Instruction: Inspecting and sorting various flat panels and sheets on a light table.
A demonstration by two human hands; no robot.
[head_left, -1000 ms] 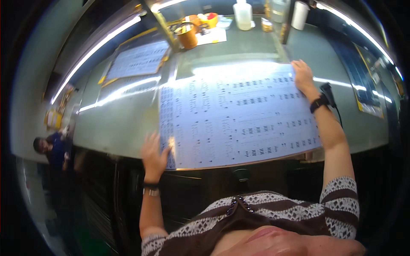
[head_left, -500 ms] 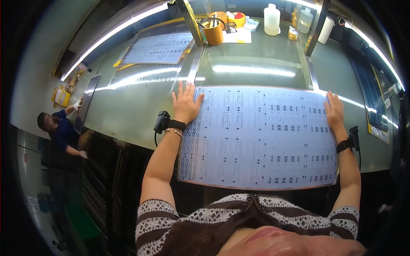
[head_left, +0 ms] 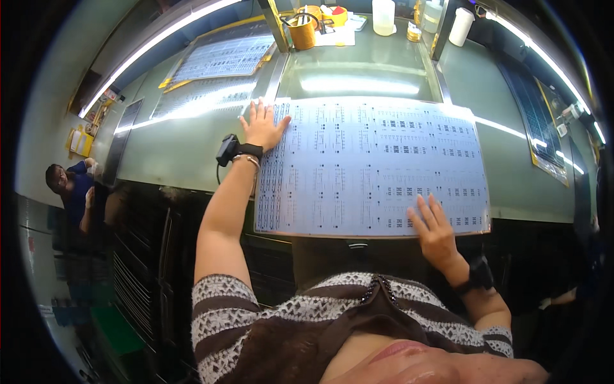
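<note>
A large rectangular pale-blue sheet (head_left: 348,173), patterned with rows of fine dark circuit-like marks, lies flat on the glass-topped table (head_left: 358,67) in front of me. Along its right and front edges runs a thin copper-coloured rim. My left hand (head_left: 261,131) rests on the sheet's far left part, fingers spread, holding nothing. Over the near right part, by the front edge, is my right hand (head_left: 436,232) with its fingers stretched out and nothing in them. Whether its fingertips touch the sheet or hover just over it, I cannot tell.
More printed sheets (head_left: 224,54) lie at the back left, beside a metal post (head_left: 274,25). An orange-brown pot (head_left: 301,33) and a whitish bottle (head_left: 384,18) stand at the back. Dark panels (head_left: 521,105) lie right. A co-worker (head_left: 78,189) stands far left by a dark board (head_left: 123,141).
My right hand has left the sheet's right edge and come toward me to the front edge. My left hand stays at the far left. The whole view has shifted slightly.
</note>
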